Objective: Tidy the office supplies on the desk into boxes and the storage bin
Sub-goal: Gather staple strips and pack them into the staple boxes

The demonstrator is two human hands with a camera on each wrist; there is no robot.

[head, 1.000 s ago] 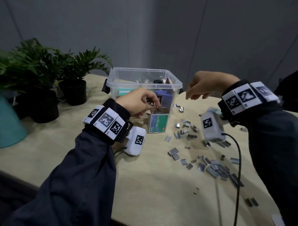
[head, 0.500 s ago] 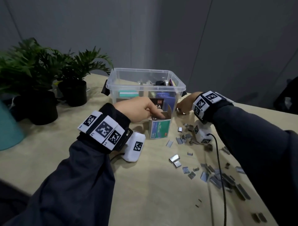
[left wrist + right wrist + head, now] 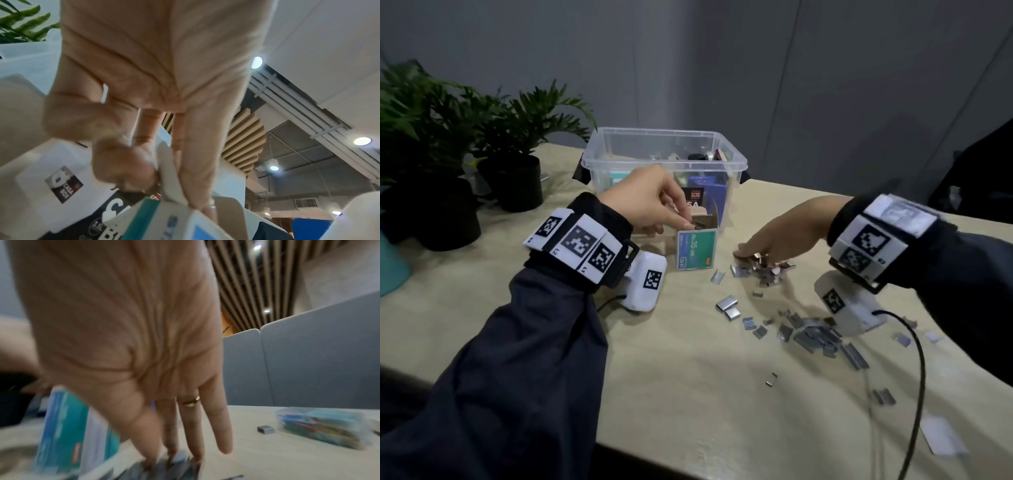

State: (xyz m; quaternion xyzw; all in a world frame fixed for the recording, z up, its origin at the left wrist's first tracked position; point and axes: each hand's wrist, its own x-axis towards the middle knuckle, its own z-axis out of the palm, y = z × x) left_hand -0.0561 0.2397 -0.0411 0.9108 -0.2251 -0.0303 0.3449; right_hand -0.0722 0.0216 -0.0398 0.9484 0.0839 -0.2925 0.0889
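A small green staple box [image 3: 697, 251] stands open-topped in front of the clear storage bin [image 3: 736, 161]. My left hand [image 3: 687, 224] pinches the box's top flap between thumb and forefinger; the left wrist view shows that pinch [image 3: 164, 183] above the box [image 3: 164, 217]. Loose silver staples [image 3: 758, 269] lie heaped just right of the box. My right hand [image 3: 751, 253] rests on that heap with straight fingers pointing down. In the blurred right wrist view the fingertips [image 3: 148, 457] touch the staples beside the box [image 3: 65, 426]. More staple strips [image 3: 815, 334] are scattered nearer me.
Potted plants [image 3: 517, 185] stand at the back left and a teal object [image 3: 390, 270] at the left edge. A clear case of coloured items [image 3: 324, 425] lies far right with a staple block [image 3: 265, 429] beside it. A black cable [image 3: 916, 383] trails from my right wrist.
My right hand came down from the air, reached beside the bin, then drew back onto the staples right of the box, now bunched there. My left hand stayed on the box.
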